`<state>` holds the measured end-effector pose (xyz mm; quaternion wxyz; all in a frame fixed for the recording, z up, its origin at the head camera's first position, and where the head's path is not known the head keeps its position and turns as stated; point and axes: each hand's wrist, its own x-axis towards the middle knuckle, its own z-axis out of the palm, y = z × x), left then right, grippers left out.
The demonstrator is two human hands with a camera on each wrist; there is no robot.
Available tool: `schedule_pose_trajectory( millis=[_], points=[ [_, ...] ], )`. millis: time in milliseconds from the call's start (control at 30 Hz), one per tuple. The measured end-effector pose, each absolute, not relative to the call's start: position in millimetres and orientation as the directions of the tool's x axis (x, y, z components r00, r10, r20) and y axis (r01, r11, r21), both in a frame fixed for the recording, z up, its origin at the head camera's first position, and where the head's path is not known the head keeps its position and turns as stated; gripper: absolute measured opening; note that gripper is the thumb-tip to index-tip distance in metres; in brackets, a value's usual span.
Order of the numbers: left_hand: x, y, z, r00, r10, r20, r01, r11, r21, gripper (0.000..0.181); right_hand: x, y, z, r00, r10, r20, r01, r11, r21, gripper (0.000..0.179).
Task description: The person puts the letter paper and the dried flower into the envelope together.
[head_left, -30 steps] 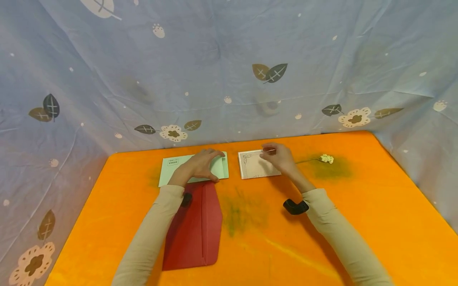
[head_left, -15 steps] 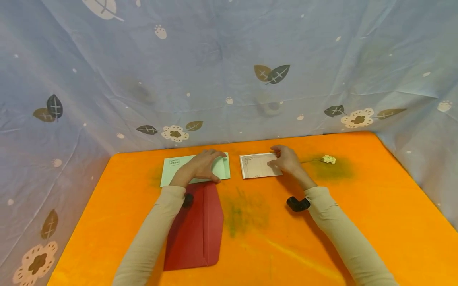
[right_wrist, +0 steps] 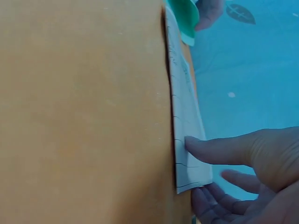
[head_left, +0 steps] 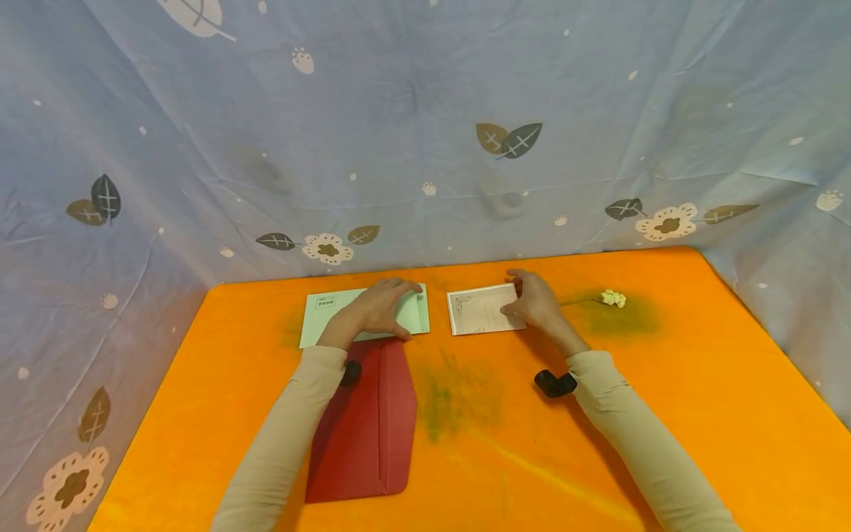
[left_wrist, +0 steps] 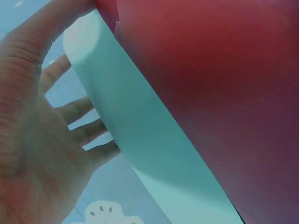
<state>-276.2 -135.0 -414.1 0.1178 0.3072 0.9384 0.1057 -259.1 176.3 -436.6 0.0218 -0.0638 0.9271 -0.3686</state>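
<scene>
My left hand [head_left: 379,309] spans the pale green envelope [head_left: 326,315], its thumb at the near edge and its fingers at the far edge. In the left wrist view, the envelope [left_wrist: 126,107] lies between that thumb and the spread fingers. My right hand [head_left: 535,301] pinches the right end of the white lined letter paper [head_left: 482,310], which has a printed corner ornament. The right wrist view shows the thumb flat on top of the paper [right_wrist: 184,107], with the other fingers at its end and underside.
A large red envelope [head_left: 359,428] lies in front of the green one, under my left forearm. To the right of the paper is a small pale yellow flower [head_left: 612,298] on a thin stem. Patterned blue-grey cloth [head_left: 425,133] hangs behind the orange table cover [head_left: 505,458].
My right hand has shifted slightly right; its thumb has gone from the paper's far right corner down onto its face. My left hand keeps its place on the green envelope.
</scene>
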Motion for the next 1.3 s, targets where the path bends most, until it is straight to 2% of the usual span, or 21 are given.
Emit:
schedule_pose_trajectory(
  millis=[100,167,267,400,533,633,967,1300],
  points=[
    [-276,-135,-414,-0.784,0.601,-0.158,0.550,0.789,0.275,0.086,-257,175,-437,-0.993,-0.107,0.050,-0.108,0.656,-0.747,0.080],
    [-276,-135,-413,-0.783,0.600,-0.160,0.548,0.789,0.276,0.087,-255,175,-437,-0.994,-0.084,0.067,-0.104,0.575,-0.811,0.078],
    [-277,-136,-412,-0.785,0.599,-0.159,0.546,0.790,0.280,0.087,-255,180,-437,-0.997,-0.066,0.039,-0.065,0.443,-0.894,0.065],
    [-277,-136,-411,-0.788,0.596,-0.156,0.542,0.791,0.284,0.087,-257,187,-433,-0.991,-0.096,-0.088,0.049,0.348,-0.936,0.046],
    [-276,-137,-410,-0.788,0.595,-0.156,0.541,0.791,0.286,0.087,-259,192,-428,-0.962,-0.158,-0.223,0.166,0.309,-0.936,0.042],
    [-276,-137,-410,-0.787,0.596,-0.157,0.542,0.791,0.286,0.087,-259,192,-425,-0.947,-0.169,-0.272,0.215,0.291,-0.932,0.045],
    [-276,-136,-416,-0.789,0.596,-0.149,0.540,0.788,0.295,0.086,-262,171,-434,-0.965,-0.094,-0.246,0.232,0.137,-0.963,0.047],
    [-274,-137,-414,-0.784,0.603,-0.146,0.543,0.781,0.308,0.084,-261,157,-441,-0.966,-0.074,-0.248,0.235,0.149,-0.960,0.038]
  ],
)
